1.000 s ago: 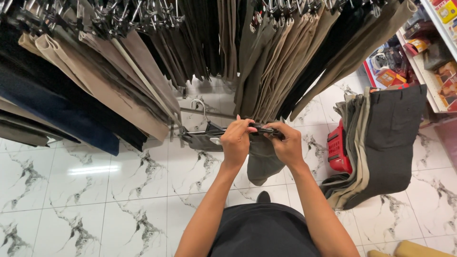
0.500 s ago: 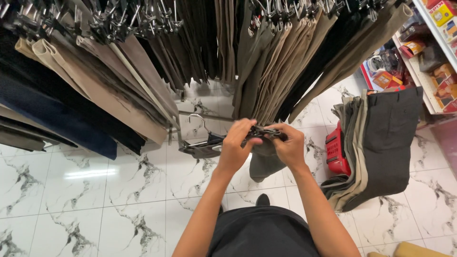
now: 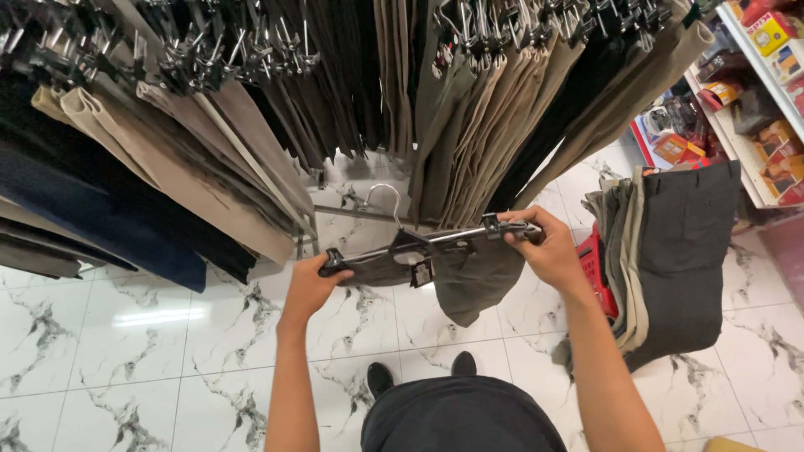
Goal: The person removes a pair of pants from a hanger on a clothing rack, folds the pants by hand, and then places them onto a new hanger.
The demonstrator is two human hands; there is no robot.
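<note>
head view is showing, from left to right, the left hand closing its fingers around the left clip of a black clip hanger, olive trousers hanging from it at mid-frame above the white marble floor, and the right hand pinching the right clip. the trousers are already looking clipped on, while hooking the hanger onto the crowded trouser rack is seemingly remaining. its long axis is running left to right, rising slightly rightward, hook pointing away toward the rack.
</note>
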